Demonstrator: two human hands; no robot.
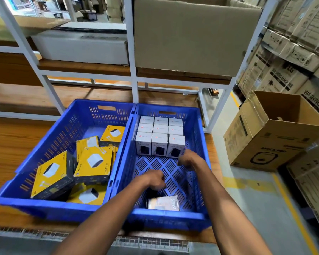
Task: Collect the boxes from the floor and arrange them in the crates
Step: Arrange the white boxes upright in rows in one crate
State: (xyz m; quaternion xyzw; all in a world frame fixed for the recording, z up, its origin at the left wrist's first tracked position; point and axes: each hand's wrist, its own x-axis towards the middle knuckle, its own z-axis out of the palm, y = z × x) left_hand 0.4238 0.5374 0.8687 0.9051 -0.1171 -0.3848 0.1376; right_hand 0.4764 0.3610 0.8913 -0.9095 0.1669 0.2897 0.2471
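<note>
Two blue crates stand side by side on a wooden shelf board. The left crate [50,144] holds several yellow boxes [94,162] lying in disorder. At the far end of the right crate [197,129], several white boxes [159,137] stand in neat rows. My left hand [154,179] reaches into the right crate with fingers curled down over a white box [164,203] lying near the front wall; the grip is blurred. My right hand [188,159] hovers just in front of the front-right white box [175,147], fingers loosely bent and holding nothing.
White metal shelving [134,85] rises behind the crates with a large cardboard box [188,37] and a white carton [81,48] on it. An open cardboard box [269,137] sits on the floor at right, beside stacked cartons [291,57].
</note>
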